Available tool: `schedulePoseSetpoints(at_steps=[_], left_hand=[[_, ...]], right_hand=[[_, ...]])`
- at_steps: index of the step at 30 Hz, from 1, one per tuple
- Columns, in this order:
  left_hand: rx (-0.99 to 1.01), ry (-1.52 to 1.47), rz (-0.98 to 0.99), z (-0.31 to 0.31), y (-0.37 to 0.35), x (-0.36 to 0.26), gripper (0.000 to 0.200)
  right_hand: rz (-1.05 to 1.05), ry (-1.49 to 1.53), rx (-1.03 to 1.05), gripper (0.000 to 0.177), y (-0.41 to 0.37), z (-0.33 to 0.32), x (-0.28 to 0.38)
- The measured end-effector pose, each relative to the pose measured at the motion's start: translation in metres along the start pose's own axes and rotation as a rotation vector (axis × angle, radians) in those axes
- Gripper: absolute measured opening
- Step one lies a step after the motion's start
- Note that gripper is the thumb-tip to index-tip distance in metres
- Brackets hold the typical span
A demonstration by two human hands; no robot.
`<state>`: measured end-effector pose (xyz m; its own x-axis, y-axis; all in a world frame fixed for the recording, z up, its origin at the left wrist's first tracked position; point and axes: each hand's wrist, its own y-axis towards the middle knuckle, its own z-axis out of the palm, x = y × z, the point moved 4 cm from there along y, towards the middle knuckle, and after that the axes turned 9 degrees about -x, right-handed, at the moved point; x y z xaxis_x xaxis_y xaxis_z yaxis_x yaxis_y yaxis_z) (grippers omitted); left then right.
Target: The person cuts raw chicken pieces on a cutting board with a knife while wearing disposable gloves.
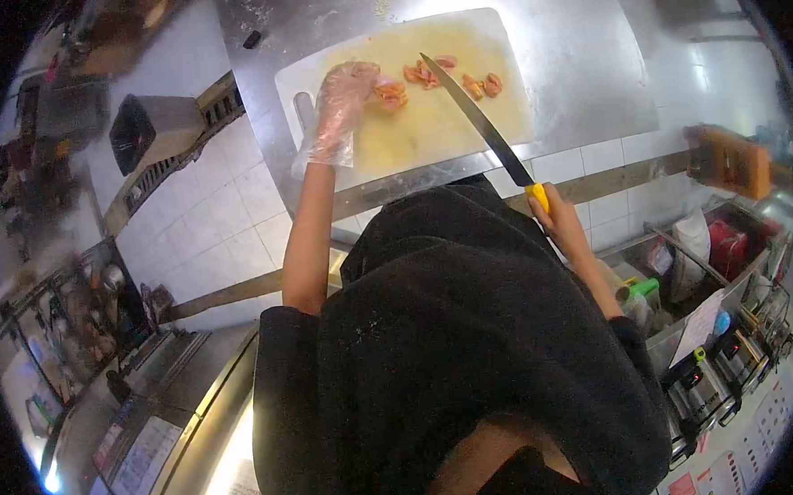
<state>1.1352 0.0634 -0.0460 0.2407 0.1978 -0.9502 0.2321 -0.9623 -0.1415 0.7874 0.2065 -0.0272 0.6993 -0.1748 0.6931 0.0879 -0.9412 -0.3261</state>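
Observation:
My left hand [345, 91], in a clear plastic glove, is over the left part of a white cutting board [463, 141]. Its curled fingers hold a piece of raw meat [390, 94], pinkish and orange. My right hand [556, 217], which looks bare, is wrapped round the yellow handle of a long knife [484, 126]. The dark blade slants up and left across the board, its tip beside a small pile of cut raw meat [421, 74]. Further right lie smaller meat pieces [492, 85]. The left fingertips are partly hidden by the glove and the meat.
The board lies on a steel table [584, 67] with scattered crumbs and a small black object [252, 40]. A grey bin [152, 126] stands on the left over a floor grate. To the right are an orange box [728, 160] and a steel container holding bags [694, 236].

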Motion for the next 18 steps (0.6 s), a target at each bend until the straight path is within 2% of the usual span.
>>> schedulePoseSetpoints(at_steps=[3,5,7,9,12,15,18], left_hand=[[-0.02,-0.195,-0.141,-0.006,-0.012,-0.02,0.019],[0.003,-0.556,-0.095,0.001,-0.028,-0.05,0.017],[0.02,-0.48,0.034,0.001,-0.033,-0.049,0.015],[0.023,0.04,0.224,-0.003,-0.04,-0.004,0.015],[0.098,0.645,0.872,-0.01,-0.082,0.027,0.02],[0.082,0.636,0.651,-0.017,-0.103,0.03,0.026],[-0.136,0.945,0.759,-0.018,-0.118,0.02,0.026]], right_hand=[[-0.047,-0.055,0.002,0.025,0.004,-0.001,0.01],[-0.034,-0.047,0.027,0.025,0.009,0.0,0.013],[-0.032,-0.035,0.033,0.025,0.013,0.0,0.014],[-0.042,-0.016,0.026,0.025,0.017,0.002,0.012],[-0.054,-0.031,0.016,0.025,0.02,0.002,0.01],[-0.059,-0.081,0.039,0.025,0.024,-0.003,0.02],[-0.053,-0.1,0.09,0.025,0.036,-0.001,0.024]])
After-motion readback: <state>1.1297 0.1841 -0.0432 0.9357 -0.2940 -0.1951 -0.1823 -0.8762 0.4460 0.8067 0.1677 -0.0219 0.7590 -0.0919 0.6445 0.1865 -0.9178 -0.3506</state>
